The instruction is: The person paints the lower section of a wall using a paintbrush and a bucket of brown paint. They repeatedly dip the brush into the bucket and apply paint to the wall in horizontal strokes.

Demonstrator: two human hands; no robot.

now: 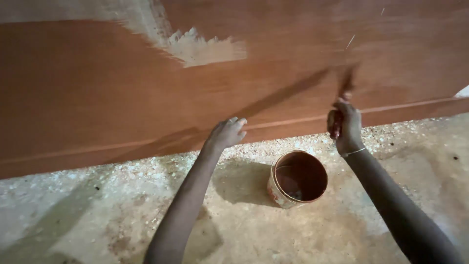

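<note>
My right hand [344, 126] grips a paintbrush [346, 88] whose blurred head touches the reddish-brown painted wall [97, 98]. A thin bracelet circles that wrist. My left hand [227, 132] rests against the lower band of the wall with its fingers loosely curled, holding nothing. Between my two arms a round paint bucket [296, 179] stands on the floor, its inside coated with reddish-brown paint.
An unpainted pale patch [195, 46] remains at the upper left of the wall. The speckled concrete floor [97, 210] runs along the wall's base. A pale object [463, 92] shows at the right edge.
</note>
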